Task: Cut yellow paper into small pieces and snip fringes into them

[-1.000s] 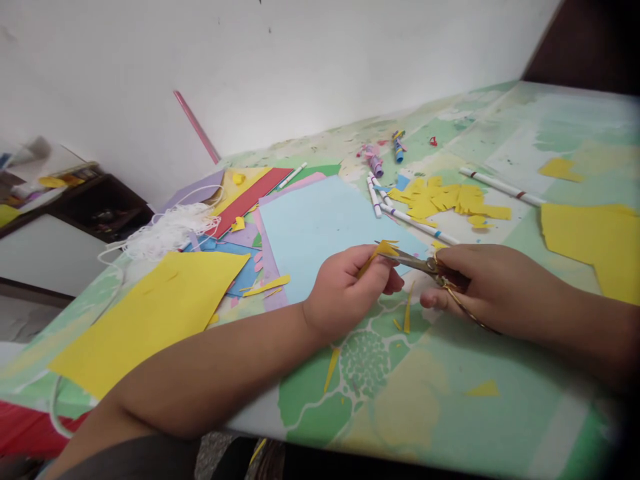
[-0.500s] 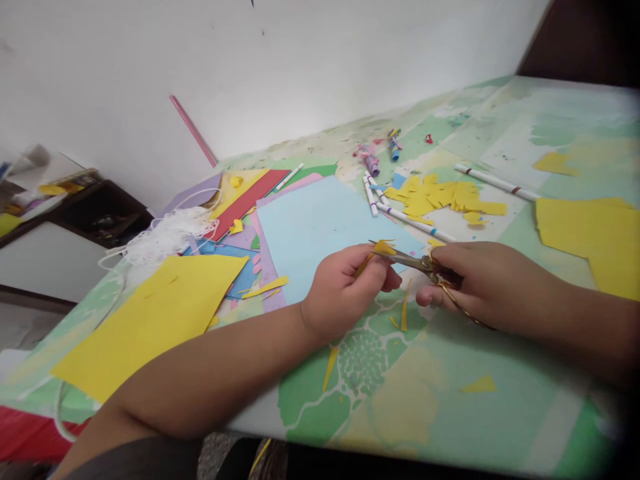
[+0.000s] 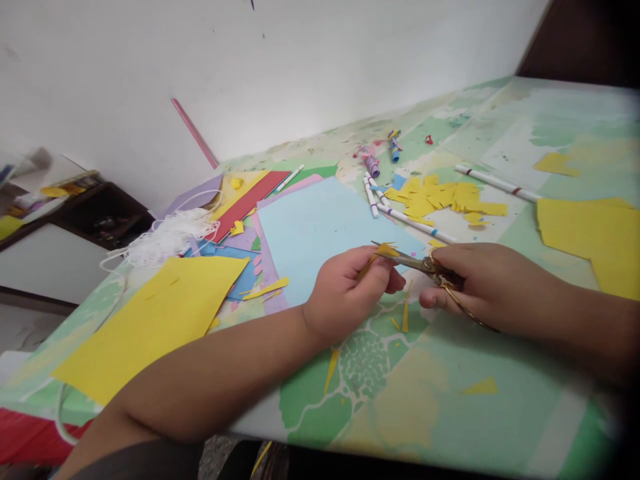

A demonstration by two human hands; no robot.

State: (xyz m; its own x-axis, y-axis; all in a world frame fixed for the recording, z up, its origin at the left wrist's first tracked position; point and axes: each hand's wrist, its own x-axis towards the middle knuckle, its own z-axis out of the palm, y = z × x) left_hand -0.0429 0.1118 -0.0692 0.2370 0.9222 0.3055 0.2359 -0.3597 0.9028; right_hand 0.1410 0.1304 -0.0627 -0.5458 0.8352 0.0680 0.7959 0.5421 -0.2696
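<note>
My left hand is closed, pinching a small fringed piece of yellow paper above the table. My right hand is closed on gold-handled scissors, whose blades point left into the yellow piece. Both forearms rest on the green patterned table. Thin yellow slivers lie beneath the hands. A light blue sheet lies just behind my left hand.
A large yellow sheet lies at the left, another yellow sheet at the right. Cut yellow scraps, white marker pens, rolled paper bits, white string and a red sheet lie behind. The wall is close.
Hardly anything has moved; the hands and scissors stay in the same place on the yellow piece, with only a slight shift of the view.
</note>
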